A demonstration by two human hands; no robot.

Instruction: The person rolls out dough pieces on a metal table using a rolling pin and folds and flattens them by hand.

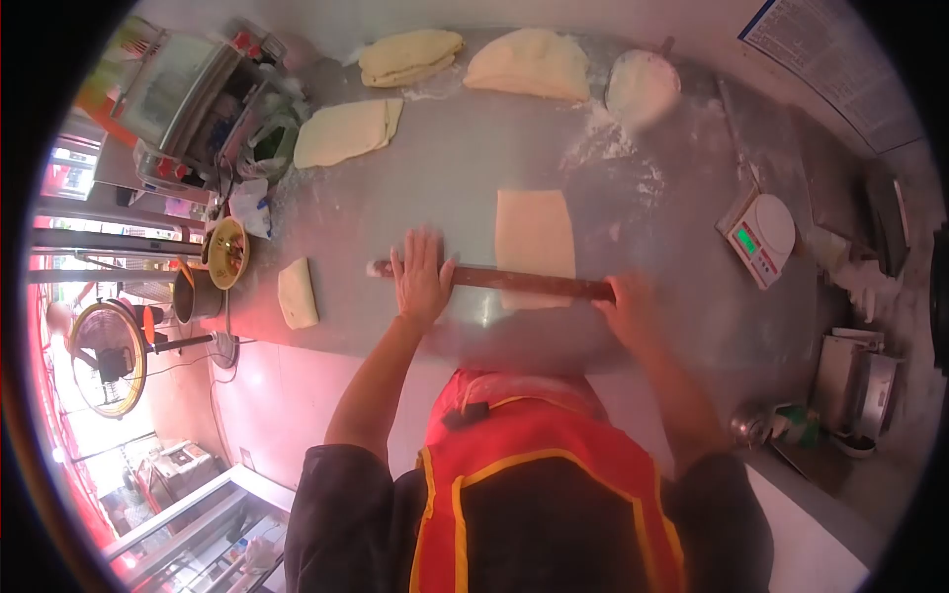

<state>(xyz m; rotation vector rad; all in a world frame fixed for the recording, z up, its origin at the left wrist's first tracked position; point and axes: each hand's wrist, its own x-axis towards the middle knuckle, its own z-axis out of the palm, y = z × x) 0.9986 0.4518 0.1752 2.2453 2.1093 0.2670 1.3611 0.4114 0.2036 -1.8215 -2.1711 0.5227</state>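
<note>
A dark wooden rolling pin (534, 283) lies across a flat rectangular sheet of dough (535, 232) on the metal table. My left hand (422, 280) rests flat over the pin's left part, fingers stretched forward and somewhat apart. At the other end, my right hand (627, 306) is closed around the pin's tip, slightly blurred. The dough's upper part shows beyond the pin, and a short strip of it shows on the near side. To the left of my left hand sits a small folded piece of dough (297, 294).
Folded dough slabs (346, 132) lie at the back left, with a large dough piece (529, 64) and a round floury item (643, 87) along the back. A digital scale (759, 237) stands right. A yellow bowl (227, 253) is at the left edge. Loose flour (603, 138) dusts the tabletop.
</note>
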